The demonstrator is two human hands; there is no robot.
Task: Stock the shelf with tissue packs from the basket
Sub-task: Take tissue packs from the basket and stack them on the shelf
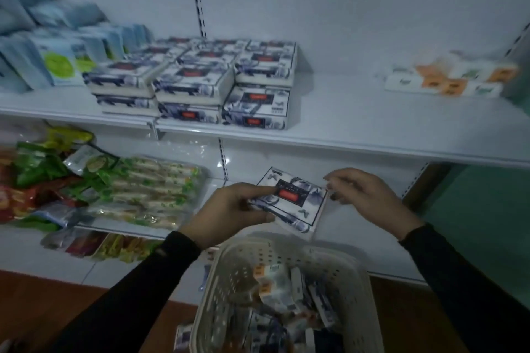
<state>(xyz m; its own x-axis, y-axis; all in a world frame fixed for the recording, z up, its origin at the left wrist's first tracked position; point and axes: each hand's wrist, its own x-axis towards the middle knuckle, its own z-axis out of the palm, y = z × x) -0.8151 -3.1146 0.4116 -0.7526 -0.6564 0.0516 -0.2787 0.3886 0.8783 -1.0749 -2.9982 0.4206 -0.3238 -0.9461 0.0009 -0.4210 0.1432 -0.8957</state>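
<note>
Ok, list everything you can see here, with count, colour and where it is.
held tissue pack: one, blue-white, above basket
stacked tissue packs: about a dozen, blue-white, upper shelf middle
orange-and-white tissue packs: a few, upper shelf right
pale blue packets: several, upper shelf left
snack bags: many, green, red, lower shelf left
basket: one, cream, bottom centre, holds more packs
shelf: white
left hand: grips held pack
right hand: pinches pack's corner

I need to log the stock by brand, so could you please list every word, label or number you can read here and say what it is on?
None can be read.
Held tissue pack, between left hand and right hand: red label, print blurred.
Stacked tissue packs on the shelf: red labels, too blurred.
Orange-and-white packs: too blurred.
Packs in the basket: too small.
</note>
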